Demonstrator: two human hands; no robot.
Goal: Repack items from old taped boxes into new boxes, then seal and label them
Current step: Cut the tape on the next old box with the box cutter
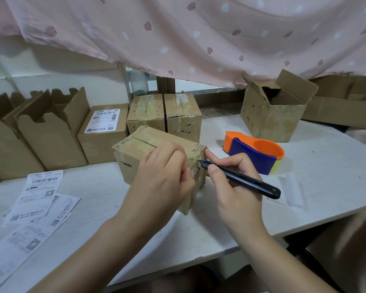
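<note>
An old taped cardboard box point(135, 153) lies in the middle of the white table point(317, 187), its top seam slit. My left hand point(165, 176) presses on the box's near right end, fingers curled over the taped edge. My right hand point(235, 182) holds a black utility knife point(241, 178) like a pen, with the blade tip touching the tape at the box's right corner. Two more taped old boxes point(146, 115) point(183, 115) stand just behind it.
An orange-and-blue tape dispenser point(256, 153) sits right of the box. An opened old box point(273, 111) stands at the back right. New open boxes point(40, 132) and a labelled sealed box point(101, 132) line the left. Shipping labels point(34, 206) lie at the front left. A pink curtain point(199, 34) hangs overhead.
</note>
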